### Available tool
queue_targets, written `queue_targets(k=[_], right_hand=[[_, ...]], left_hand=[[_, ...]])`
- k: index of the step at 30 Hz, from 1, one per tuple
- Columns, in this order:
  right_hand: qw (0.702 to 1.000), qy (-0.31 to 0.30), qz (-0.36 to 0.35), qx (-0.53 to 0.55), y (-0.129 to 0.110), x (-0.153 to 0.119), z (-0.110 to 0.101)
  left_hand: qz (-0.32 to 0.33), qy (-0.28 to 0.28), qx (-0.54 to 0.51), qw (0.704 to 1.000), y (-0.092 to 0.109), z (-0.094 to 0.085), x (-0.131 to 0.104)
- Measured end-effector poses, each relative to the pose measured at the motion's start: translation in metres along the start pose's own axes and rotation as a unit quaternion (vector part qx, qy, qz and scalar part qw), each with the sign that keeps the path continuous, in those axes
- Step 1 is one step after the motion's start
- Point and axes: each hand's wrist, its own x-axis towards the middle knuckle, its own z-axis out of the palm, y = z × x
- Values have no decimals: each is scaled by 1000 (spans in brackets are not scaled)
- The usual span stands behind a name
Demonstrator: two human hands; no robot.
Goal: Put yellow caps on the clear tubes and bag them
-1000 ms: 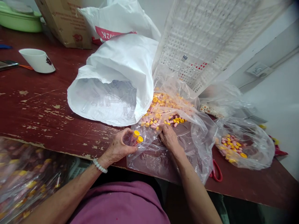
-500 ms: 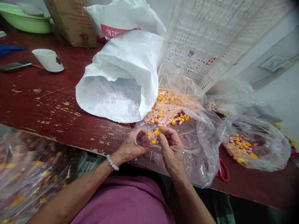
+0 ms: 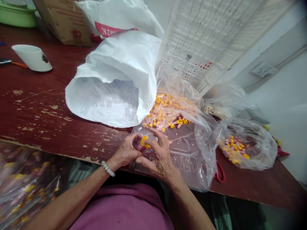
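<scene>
My left hand (image 3: 126, 149), a pale bead bracelet at its wrist, is wrapped round small yellow-capped tubes (image 3: 143, 143) with pink speckled bodies; their exact number is hard to make out. Clear plastic also shows inside the grip. My right hand (image 3: 160, 153) is beside them, thumb and fingers apart, fingertips at the yellow caps. Behind both hands, a pile of similar yellow-and-pink pieces (image 3: 168, 103) lies in and on a clear plastic bag (image 3: 184, 153). At left, a white sack (image 3: 120, 60) lies with its mouth toward me, clear tubes (image 3: 107, 99) inside.
A white perforated crate (image 3: 189, 41) leans at the back. Another clear bag (image 3: 260, 150) of capped pieces lies right, near red-handled scissors (image 3: 220, 172). A white cup (image 3: 32, 57), a cardboard box (image 3: 62, 22) and a green basin (image 3: 18, 16) are left. Bagged pieces (image 3: 26, 191) sit below the table edge.
My right hand has let go of the yellow-capped tube it pinched and its fingers have spread toward my left hand. The view has shifted, so the scene appears further left.
</scene>
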Motion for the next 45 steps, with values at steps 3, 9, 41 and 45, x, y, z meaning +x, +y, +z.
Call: queue_targets(k=[3, 9, 41, 45], right_hand=[[998, 36, 53, 12, 35, 5, -12], [953, 82, 228, -184, 152, 18, -21], [997, 9, 38, 62, -10, 11, -26], [999, -30, 10, 6, -15, 4, -16]], left_hand=[[3, 22, 27, 999, -1, -4, 2], [25, 53, 110, 992, 0, -12, 1], [93, -16, 211, 973, 7, 5, -3], [75, -31, 179, 981, 8, 2, -2]])
